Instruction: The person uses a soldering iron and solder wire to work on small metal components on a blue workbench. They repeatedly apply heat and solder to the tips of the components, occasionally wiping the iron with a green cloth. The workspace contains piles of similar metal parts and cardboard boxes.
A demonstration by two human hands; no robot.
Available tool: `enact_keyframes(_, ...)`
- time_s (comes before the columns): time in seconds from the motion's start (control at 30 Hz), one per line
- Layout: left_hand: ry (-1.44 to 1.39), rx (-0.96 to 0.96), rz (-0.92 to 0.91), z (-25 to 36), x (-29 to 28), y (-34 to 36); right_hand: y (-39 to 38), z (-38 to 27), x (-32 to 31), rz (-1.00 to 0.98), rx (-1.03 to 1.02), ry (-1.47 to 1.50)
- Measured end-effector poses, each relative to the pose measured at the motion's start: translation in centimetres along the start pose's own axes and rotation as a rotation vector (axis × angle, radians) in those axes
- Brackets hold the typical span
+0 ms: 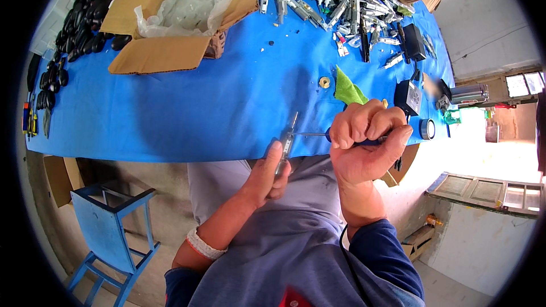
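My left hand [264, 173] is closed around a slim metal and clear-bodied part [288, 145], held near the front edge of the blue-covered table [170, 108], with a thin tip pointing up and away from me. My right hand [368, 142] grips a screwdriver [310, 134] by its dark blue handle; the shaft reaches left to the side of that part, where the exact contact is too small to tell. Just beyond my right hand lie a green cloth [347, 86] and a small brass-coloured ring [325, 82]. A round dark-rimmed container [427, 129] sits to the right.
An open cardboard box with plastic [142, 57] sits at the back. Black casings [85, 34] and tools [31, 119] lie left; a pile of metal parts [335, 0] and a black adapter [407, 96] lie right. A blue chair [98, 233] stands below at left.
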State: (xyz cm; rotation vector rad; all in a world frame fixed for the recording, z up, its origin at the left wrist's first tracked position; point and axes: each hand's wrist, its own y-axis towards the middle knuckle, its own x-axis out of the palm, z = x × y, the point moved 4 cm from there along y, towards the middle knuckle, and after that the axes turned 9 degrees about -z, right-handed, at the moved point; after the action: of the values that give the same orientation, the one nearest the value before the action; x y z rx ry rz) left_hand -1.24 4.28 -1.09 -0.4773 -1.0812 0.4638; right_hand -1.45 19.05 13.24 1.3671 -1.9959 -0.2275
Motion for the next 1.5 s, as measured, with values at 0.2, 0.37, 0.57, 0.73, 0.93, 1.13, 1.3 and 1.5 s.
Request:
enact_keyframes(0.2,0.006,-0.003,0.004,-0.1,0.0,0.1,0.0,0.0,-0.3,0.007,-0.003,-0.026)
enact_keyframes(0.37,0.008,0.012,-0.006,0.0,0.1,0.0,0.1,-0.2,-0.2,0.005,-0.007,-0.027)
enact_keyframes(0.57,0.006,0.009,0.007,0.0,0.1,0.0,0.1,-0.1,-0.2,-0.006,-0.022,-0.031)
enact_keyframes(0.73,-0.006,0.002,0.011,-0.1,0.0,0.0,0.2,0.0,-0.3,-0.008,-0.020,-0.030)
enact_keyframes(0.93,-0.019,0.003,0.013,0.0,0.1,0.0,0.4,0.1,-0.1,-0.046,-0.009,-0.005)
enact_keyframes(1.13,-0.027,-0.004,0.004,0.0,0.2,0.0,1.0,0.6,0.0,-0.127,0.117,-0.004)
enact_keyframes(1.3,-0.080,-0.012,-0.008,0.1,0.4,0.0,3.0,0.8,1.3,-0.084,0.349,-0.257)
enact_keyframes(1.5,-0.078,-0.031,-0.013,0.3,0.4,0.1,3.5,1.7,2.8,-0.059,0.324,-0.340)
